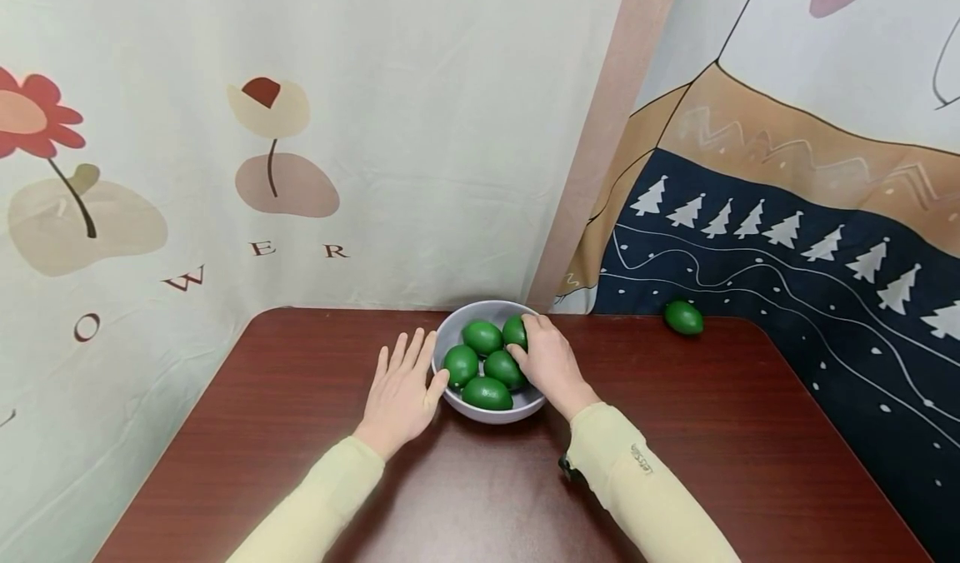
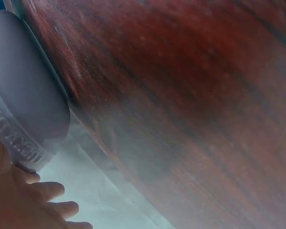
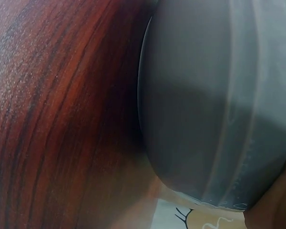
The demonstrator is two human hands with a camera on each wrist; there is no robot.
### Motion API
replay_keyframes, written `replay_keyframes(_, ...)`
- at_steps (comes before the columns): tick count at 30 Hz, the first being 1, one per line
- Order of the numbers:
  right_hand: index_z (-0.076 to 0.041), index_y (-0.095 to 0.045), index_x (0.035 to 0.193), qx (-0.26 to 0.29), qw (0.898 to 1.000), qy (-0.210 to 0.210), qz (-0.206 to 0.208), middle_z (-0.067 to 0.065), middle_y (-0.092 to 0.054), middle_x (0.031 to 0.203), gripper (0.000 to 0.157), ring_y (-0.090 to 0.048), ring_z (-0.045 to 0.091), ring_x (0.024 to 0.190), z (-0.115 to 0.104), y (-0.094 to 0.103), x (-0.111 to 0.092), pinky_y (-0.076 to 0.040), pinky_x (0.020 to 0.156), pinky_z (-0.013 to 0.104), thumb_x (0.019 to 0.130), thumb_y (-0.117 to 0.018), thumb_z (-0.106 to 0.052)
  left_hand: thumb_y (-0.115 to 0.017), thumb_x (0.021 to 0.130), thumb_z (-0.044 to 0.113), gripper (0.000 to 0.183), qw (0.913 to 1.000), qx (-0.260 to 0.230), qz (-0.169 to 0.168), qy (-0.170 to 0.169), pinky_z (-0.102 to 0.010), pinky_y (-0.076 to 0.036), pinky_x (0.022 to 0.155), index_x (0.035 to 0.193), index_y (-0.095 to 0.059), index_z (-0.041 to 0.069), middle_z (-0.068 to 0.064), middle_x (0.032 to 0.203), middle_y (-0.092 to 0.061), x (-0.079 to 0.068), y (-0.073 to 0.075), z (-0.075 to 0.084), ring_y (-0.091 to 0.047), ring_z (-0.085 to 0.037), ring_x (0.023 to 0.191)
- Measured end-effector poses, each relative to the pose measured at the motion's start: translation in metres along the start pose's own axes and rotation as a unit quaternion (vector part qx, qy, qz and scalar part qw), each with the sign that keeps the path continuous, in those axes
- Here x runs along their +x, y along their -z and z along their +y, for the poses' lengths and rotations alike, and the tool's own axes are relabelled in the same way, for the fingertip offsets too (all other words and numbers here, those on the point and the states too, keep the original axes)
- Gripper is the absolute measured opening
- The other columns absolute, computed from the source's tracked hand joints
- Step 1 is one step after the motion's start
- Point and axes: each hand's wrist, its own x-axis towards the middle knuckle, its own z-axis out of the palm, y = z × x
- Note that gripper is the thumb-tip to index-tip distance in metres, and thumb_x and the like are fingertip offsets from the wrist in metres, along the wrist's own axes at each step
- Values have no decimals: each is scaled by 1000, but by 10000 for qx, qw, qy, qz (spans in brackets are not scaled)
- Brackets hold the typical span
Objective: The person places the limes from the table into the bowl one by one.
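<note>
A light grey-purple bowl stands near the table's back edge with several green limes in it. My right hand reaches over the bowl's right rim, and its thumb and fingers hold the lime at the back right, partly covering it. On the other side, my left hand has its fingers straight and spread, with the thumb at the bowl's left rim. The left wrist view shows the bowl's outer wall with raised lettering beside the fingers. In the right wrist view, the bowl's side fills the right half.
One more lime lies at the back right of the dark red wooden table, by its edge. Behind the table hangs a pale curtain with flower prints, and a dark blue tree-patterned cloth hangs at the right.
</note>
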Motion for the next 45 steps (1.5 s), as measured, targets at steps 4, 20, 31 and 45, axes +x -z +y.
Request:
replay_keyframes(4, 5, -61, 130, -4, 9999, -58, -88, 23, -64, 122, 48, -68, 37, 105, -1, -1, 0, -57, 91, 51, 92, -79, -19, -47, 108, 41, 65, 10000, 25, 24, -8, -62, -15, 125, 161, -35, 6, -18, 166, -32, 0, 0, 0, -22, -41, 156)
replay_keyframes(20, 5, -65, 124, -125, 9999, 47, 21, 23, -65, 115, 42, -68, 36, 101, -2, -2, 0, -58, 87, 50, 92, -79, -18, -46, 108, 42, 65, 10000, 16, -43, 40, -62, -16, 125, 161, -35, 7, -17, 167, -31, -2, 2, 1, -22, -41, 156)
replay_keyframes(31, 6, -70, 119, -48, 9996, 216, 173, 24, -68, 120, 35, -67, 37, 110, 2, 1, -4, -58, 95, 48, 93, -76, -16, -46, 108, 42, 65, 9999, -13, -110, 51, -61, -14, 126, 162, -33, 7, -17, 168, -30, -1, 1, 1, -21, -40, 156)
replay_keyframes(45, 4, -69, 127, 474, 9943, 354, 891, 19, -68, 120, 40, -67, 35, 112, 8, 13, -13, -57, 95, 50, 93, -77, -16, -49, 108, 41, 66, 10000, 34, -12, -15, -61, -15, 126, 161, -34, 6, -19, 166, -32, 0, 2, 0, -23, -41, 156)
